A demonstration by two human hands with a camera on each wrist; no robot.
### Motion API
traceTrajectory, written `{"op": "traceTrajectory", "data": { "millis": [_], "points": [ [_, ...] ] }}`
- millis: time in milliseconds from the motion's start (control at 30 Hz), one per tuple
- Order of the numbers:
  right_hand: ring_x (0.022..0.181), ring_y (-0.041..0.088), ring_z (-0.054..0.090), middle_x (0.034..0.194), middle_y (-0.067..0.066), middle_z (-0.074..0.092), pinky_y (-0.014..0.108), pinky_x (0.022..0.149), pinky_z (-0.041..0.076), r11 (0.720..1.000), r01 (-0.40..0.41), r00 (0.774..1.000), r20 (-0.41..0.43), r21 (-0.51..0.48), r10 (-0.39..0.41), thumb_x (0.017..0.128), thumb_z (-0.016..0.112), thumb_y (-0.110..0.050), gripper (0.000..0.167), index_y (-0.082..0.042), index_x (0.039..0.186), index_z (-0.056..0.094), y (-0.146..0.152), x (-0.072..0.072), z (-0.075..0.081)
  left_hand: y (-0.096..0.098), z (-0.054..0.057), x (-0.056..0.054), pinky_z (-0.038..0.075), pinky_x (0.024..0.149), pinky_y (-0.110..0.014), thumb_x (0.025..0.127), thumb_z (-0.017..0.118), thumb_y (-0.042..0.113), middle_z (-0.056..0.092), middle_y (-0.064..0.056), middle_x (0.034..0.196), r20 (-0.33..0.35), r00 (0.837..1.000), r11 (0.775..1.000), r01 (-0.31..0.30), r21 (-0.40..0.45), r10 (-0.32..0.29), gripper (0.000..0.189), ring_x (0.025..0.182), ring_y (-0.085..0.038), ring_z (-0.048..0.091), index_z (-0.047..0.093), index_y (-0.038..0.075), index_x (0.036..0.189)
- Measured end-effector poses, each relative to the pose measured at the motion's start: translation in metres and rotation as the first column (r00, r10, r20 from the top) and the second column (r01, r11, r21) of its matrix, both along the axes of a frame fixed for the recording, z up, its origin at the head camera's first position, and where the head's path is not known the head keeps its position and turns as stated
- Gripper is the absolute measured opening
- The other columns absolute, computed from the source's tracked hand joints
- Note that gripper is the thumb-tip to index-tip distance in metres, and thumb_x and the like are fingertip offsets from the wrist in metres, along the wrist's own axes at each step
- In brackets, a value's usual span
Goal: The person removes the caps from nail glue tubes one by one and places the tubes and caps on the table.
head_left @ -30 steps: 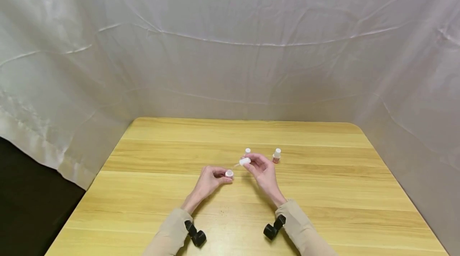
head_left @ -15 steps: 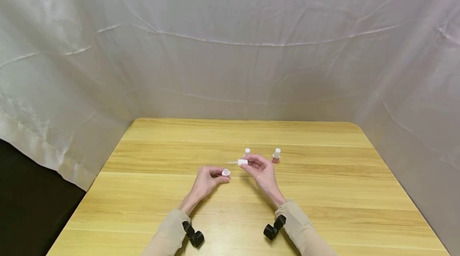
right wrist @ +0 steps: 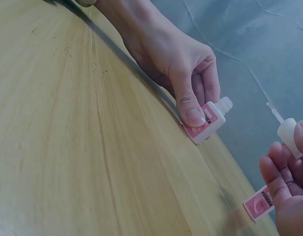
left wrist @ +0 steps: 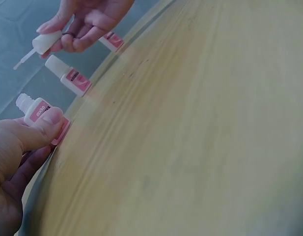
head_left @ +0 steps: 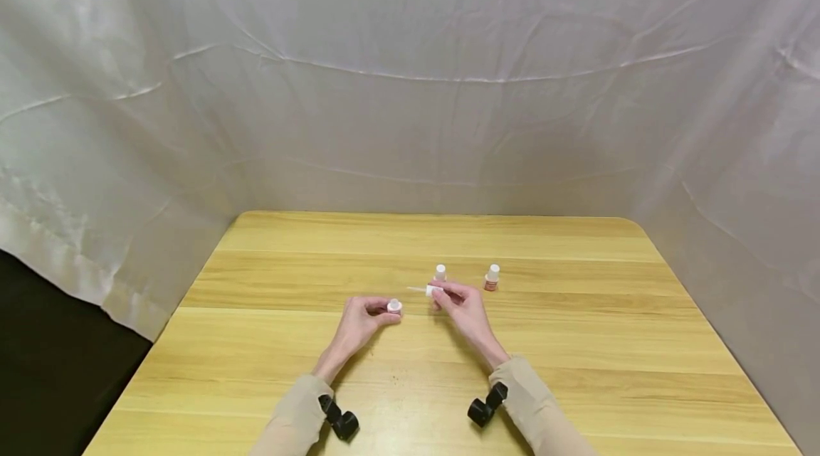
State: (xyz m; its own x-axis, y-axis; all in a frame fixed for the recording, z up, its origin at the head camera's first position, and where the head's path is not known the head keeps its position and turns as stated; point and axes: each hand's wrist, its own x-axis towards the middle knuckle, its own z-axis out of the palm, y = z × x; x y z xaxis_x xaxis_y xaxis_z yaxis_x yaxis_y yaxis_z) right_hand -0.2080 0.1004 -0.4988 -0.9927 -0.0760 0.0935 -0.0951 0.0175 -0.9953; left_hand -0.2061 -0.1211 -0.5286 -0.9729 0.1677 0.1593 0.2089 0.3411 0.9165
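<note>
My left hand [head_left: 357,324] pinches a small white bottle [right wrist: 206,124] with a pink label between thumb and fingers. The bottle stands upright at the table surface, its threaded neck uncapped. To its right, my right hand [head_left: 466,312] holds a white brush cap [left wrist: 45,42] above the table, its thin brush pointing left, apart from the bottle. Behind the right hand stands a second bottle [left wrist: 68,76] of the same kind with its white cap on, partly hidden in the head view. Farther right is a third capped bottle [head_left: 491,278].
The wooden table [head_left: 576,342] carries a few tiny dark specks near its middle. Pale grey curtain [head_left: 410,122] hangs behind it and along both sides. A black camera is strapped to each wrist.
My left hand has moved slightly left with the open bottle. In my right hand, the brush cap has turned from tilted down to nearly level.
</note>
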Motion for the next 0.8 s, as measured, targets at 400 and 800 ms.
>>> {"op": "traceTrajectory", "data": {
  "millis": [400,800],
  "points": [
    [0.072,0.01,0.068,0.093,0.023,0.072,0.024,0.073,0.062,0.991,-0.023,0.997,0.068,-0.135,0.032,0.099,0.057,0.0,0.025,0.019,0.115,0.061,-0.005,-0.001,-0.001,-0.007,-0.001,-0.001,0.059,0.072,-0.018,0.077,0.084,0.006,0.079,-0.013,0.09,-0.01,1.0,1.0,-0.029,0.004,0.029,0.018,0.078,-0.012,0.073,0.079,0.004,0.094],
    [0.079,0.009,0.063,0.1,0.016,0.066,0.02,0.079,0.057,0.984,-0.112,0.984,0.123,-0.138,0.13,0.102,0.049,0.0,0.034,0.014,0.132,0.055,-0.007,-0.001,-0.002,-0.013,-0.002,-0.004,0.057,0.07,-0.017,0.079,0.084,0.007,0.079,-0.011,0.089,-0.043,0.997,0.998,-0.066,-0.009,0.066,0.017,0.077,-0.006,0.071,0.079,0.004,0.095]
  ]
}}
